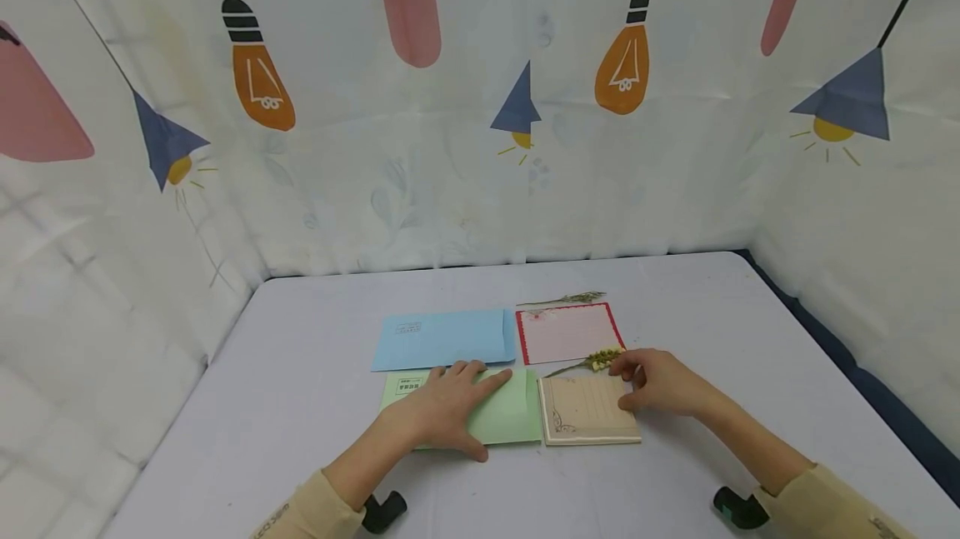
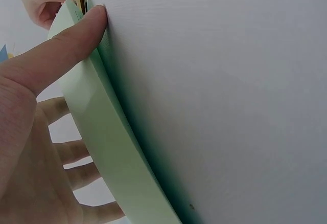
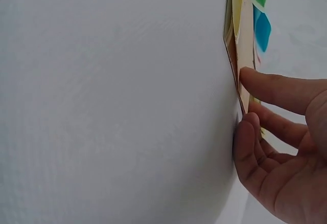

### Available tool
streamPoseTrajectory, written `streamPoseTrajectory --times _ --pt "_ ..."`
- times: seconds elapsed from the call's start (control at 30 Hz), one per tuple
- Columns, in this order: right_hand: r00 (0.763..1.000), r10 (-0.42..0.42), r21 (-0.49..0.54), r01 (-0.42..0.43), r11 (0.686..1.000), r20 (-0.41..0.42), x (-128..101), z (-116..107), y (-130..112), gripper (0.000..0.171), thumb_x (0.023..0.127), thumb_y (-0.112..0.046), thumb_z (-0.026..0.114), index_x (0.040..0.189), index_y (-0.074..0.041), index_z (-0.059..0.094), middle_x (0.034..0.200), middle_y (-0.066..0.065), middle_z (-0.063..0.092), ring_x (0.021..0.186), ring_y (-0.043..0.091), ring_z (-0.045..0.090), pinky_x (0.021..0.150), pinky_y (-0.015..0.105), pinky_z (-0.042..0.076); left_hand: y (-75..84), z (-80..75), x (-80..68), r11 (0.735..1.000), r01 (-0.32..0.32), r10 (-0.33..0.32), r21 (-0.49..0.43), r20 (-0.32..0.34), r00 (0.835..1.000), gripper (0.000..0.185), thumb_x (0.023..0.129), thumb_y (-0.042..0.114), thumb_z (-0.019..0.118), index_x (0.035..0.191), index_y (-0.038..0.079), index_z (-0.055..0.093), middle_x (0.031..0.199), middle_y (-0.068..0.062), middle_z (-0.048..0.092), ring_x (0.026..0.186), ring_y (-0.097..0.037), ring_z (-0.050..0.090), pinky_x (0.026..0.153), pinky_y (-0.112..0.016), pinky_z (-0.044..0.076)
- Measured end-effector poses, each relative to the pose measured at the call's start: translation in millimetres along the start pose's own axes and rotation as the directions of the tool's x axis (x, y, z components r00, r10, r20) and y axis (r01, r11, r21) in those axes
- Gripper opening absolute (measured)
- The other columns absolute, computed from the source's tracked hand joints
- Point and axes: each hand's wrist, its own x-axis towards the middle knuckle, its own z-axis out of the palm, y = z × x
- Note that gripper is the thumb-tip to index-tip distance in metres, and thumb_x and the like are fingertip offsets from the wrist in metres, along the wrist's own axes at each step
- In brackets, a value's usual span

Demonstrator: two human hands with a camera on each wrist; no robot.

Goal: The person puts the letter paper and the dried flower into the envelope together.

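Observation:
My left hand (image 1: 450, 410) lies spread across a light green envelope (image 1: 517, 410) with printed marks. In the left wrist view its thumb (image 2: 82, 37) reaches over the envelope's near edge. Beside it lies a small stack of beige notepaper (image 1: 588, 410) with lined sheets and a corner ornament. My right hand (image 1: 667, 381) pinches the stack's right edge near the far corner, thumb (image 3: 271, 87) against the paper and the other fingers curled alongside. A yellow dried flower sprig (image 1: 600, 360) lies just beyond the stack, near the right fingertips.
A blue envelope (image 1: 442, 339) lies behind the green one. To its right is a pink card with a red border (image 1: 566, 335), and a green dried sprig (image 1: 581, 298) lies along its far side. All rest on a white-covered table (image 1: 300, 389) before a patterned curtain (image 1: 465, 214).

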Motion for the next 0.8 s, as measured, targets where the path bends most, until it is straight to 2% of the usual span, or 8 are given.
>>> streamPoseTrajectory --times 0.13,0.4,0.57,0.8 --pt "1.000 -0.014 -0.018 0.014 1.000 -0.001 1.3 2.2 -0.7 0.038 0.074 -0.004 0.086 0.107 -0.004 0.068 0.092 0.004 0.056 0.079 0.020 0.052 0.063 0.030 0.047 -1.0 0.3 -2.1 1.000 0.009 -0.009 -0.016 0.007 1.000 0.107 0.074 0.054 0.088 0.162 0.026 0.034 0.152 -0.011 0.042 0.137 -0.034 0.042 0.106 -0.063 0.035" --pt "1.000 0.014 -0.029 -0.014 0.999 -0.008 2.7 5.5 -0.8 0.042 0.074 -0.005 0.088 0.107 -0.007 0.061 0.092 0.002 0.057 0.082 0.020 0.051 0.065 0.031 0.045 -2.2 0.0 -5.8 1.000 0.009 -0.009 -0.018 0.005 1.000 0.107 0.074 0.055 0.088 0.162 0.026 0.035 0.152 -0.011 0.042 0.137 -0.034 0.042 0.106 -0.064 0.035" --pt "1.000 -0.010 -0.022 0.010 1.000 -0.008 1.7 5.2 -0.3 0.038 0.079 -0.005 0.085 0.107 -0.005 0.060 0.092 0.001 0.057 0.082 0.020 0.051 0.066 0.030 0.046 -2.3 -0.3 -6.8 1.000 0.013 -0.012 -0.022 0.005 1.000 0.107 0.074 0.055 0.088 0.162 0.026 0.035 0.153 -0.011 0.041 0.138 -0.035 0.041 0.106 -0.064 0.035" --pt "0.999 -0.038 0.019 0.038 0.999 0.005 2.2 0.9 4.8 0.022 0.090 -0.004 0.076 0.106 -0.006 0.062 0.092 0.002 0.058 0.084 0.020 0.053 0.067 0.028 0.048 -2.4 0.4 -7.5 1.000 0.012 -0.012 -0.009 0.001 1.000 0.106 0.074 0.056 0.088 0.161 0.026 0.035 0.152 -0.010 0.042 0.137 -0.034 0.042 0.106 -0.063 0.035"
